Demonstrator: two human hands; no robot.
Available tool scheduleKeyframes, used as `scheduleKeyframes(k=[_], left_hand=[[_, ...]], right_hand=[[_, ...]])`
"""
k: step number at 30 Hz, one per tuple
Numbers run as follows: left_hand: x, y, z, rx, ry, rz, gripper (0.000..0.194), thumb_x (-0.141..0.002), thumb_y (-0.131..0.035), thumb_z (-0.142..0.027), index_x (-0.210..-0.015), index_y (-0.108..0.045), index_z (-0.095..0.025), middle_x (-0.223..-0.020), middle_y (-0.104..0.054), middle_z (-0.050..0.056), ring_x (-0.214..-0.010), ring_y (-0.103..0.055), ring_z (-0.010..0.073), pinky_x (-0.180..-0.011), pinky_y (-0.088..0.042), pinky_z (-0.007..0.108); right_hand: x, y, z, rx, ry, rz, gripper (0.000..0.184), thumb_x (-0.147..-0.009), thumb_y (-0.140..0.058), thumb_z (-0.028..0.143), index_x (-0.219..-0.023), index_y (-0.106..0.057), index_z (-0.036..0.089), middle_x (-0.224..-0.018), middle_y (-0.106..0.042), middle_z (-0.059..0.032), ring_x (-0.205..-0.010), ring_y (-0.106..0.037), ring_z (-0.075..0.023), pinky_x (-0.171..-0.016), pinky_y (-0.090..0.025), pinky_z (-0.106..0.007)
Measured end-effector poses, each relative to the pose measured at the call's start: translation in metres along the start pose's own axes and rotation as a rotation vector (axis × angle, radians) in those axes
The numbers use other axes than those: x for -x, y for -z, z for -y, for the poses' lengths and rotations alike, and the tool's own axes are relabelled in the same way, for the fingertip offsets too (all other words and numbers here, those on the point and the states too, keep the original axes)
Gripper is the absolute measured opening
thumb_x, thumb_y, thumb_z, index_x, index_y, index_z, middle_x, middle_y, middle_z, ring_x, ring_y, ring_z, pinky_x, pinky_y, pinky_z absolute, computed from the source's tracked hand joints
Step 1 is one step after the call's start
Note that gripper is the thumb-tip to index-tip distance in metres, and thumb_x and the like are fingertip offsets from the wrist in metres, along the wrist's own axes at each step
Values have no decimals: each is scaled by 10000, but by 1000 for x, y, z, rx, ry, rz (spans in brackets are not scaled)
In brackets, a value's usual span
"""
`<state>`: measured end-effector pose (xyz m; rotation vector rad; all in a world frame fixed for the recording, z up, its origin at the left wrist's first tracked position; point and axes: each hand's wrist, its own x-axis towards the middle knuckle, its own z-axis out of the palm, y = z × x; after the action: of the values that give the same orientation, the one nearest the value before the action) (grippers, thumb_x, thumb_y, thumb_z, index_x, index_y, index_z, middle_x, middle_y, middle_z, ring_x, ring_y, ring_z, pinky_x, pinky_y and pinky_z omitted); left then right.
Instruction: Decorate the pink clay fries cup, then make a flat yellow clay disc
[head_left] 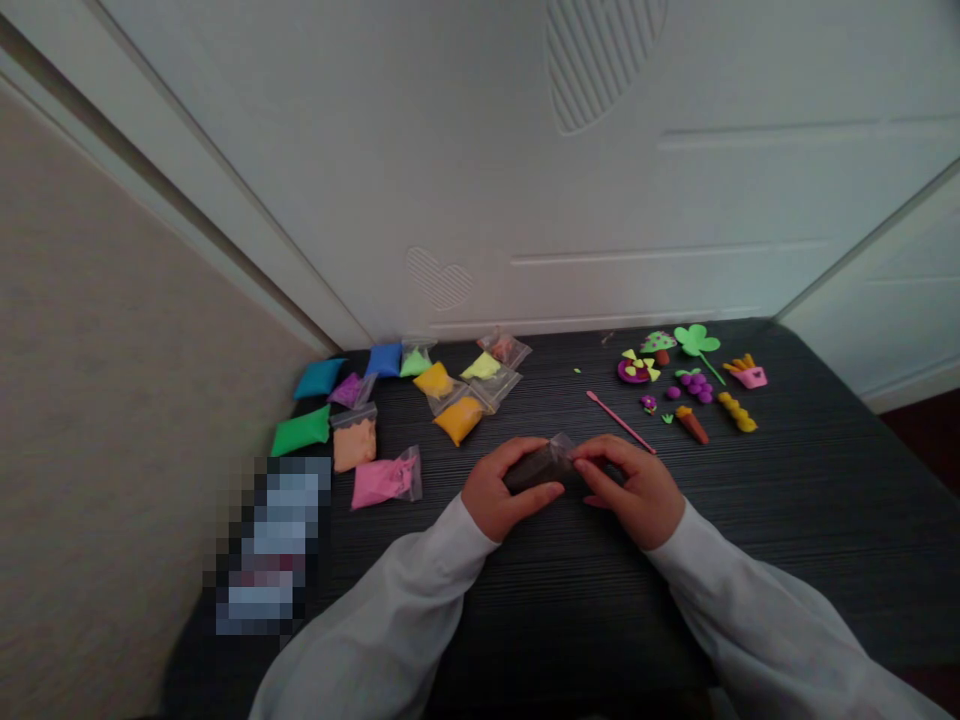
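Observation:
Both my hands meet over the middle of a dark table (787, 520). My left hand (501, 492) is closed around a small clear bag of dark clay (541, 464), thumb along its near side. My right hand (636, 488) pinches the bag's right end, where the plastic top sticks up. A thin pink modelling stick (621, 421) lies just beyond my right hand.
Several small bags of coloured clay lie at the left, among them a pink bag (384, 480), an orange bag (459, 418) and a green bag (301, 430). Small finished clay figures sit at the back right, including purple grapes (697, 384). A white door stands behind.

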<state>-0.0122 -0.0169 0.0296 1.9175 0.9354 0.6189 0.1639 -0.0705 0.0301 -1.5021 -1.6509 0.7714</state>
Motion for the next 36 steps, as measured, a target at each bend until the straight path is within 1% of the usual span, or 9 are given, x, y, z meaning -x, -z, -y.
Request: scheduleKeyframes(k=[5, 10, 13, 17, 21, 27, 30, 33, 36], left_hand=[[0, -1, 3, -19, 37, -18, 369, -684, -563, -385, -980, -548, -166, -907, -615, 32, -817, -567, 153, -748, -440, 266], [0, -1, 5, -63, -27, -28, 291, -714, -536, -350, -932, -568, -160, -838, -609, 23, -761, -554, 132, -699, -428, 236], [-1, -1, 4, -85, -57, -31, 263, -725, -526, -337, -905, -575, -151, -803, -599, 25, -733, -543, 125, -681, -422, 230], [-1, -3, 6, -67, -88, 16, 273, -713, -545, -337, -910, -578, -150, -806, -599, 28, -742, -544, 125, -685, -422, 228], [-1, -5, 8, -44, -82, 31, 306, -686, -572, -353, -914, -576, -147, -844, -610, 37, -776, -552, 135, -720, -424, 239], [0, 0, 0, 7, -17, 68, 342, -719, -529, -362, -987, -540, -149, -905, -607, 40, -818, -552, 143, -733, -418, 238], [1, 1, -1, 10, 46, 64, 321, -761, -459, -386, -944, -549, -138, -838, -606, 39, -761, -553, 141, -679, -421, 236], [0, 1, 1, -21, 56, 46, 329, -766, -443, -406, -906, -563, -133, -784, -601, 36, -718, -548, 138, -642, -413, 232], [0, 2, 1, -73, 43, 40, 320, -770, -438, -402, -855, -579, -127, -731, -594, 32, -683, -537, 132, -624, -398, 229]], right_hand=[[1, -3, -2, 65, 36, -9, 116, -786, -443, 220, -834, -546, 196, -783, -569, -16, -718, -535, -126, -645, -454, -254], [2, -5, -1, 100, 121, -18, 123, -776, -441, 189, -841, -545, 195, -778, -570, -16, -721, -530, -124, -664, -434, -255], [2, -5, 0, 101, 116, -25, 140, -771, -450, 204, -867, -552, 198, -774, -580, -16, -721, -534, -127, -661, -432, -261], [1, -3, 2, 79, 110, -36, 194, -774, -464, 237, -946, -547, 201, -798, -596, -23, -737, -543, -133, -669, -439, -270], [0, -2, 3, 55, 141, -10, 138, -784, -455, 226, -848, -573, 196, -796, -599, -22, -766, -547, -129, -698, -438, -265], [4, -1, 2, 12, 6, -54, 134, -791, -452, 266, -839, -560, 202, -817, -577, -20, -741, -546, -134, -672, -463, -278], [5, -1, -1, -38, -76, -99, 151, -797, -447, 296, -877, -549, 220, -870, -567, -15, -735, -552, -131, -686, -479, -291], [5, -1, -3, -58, -104, -112, 160, -791, -453, 313, -874, -554, 221, -864, -569, -12, -745, -554, -135, -708, -487, -305], [5, -1, -3, -84, -139, -90, 180, -786, -453, 335, -873, -556, 216, -859, -573, -16, -742, -557, -140, -631, -507, -282]])
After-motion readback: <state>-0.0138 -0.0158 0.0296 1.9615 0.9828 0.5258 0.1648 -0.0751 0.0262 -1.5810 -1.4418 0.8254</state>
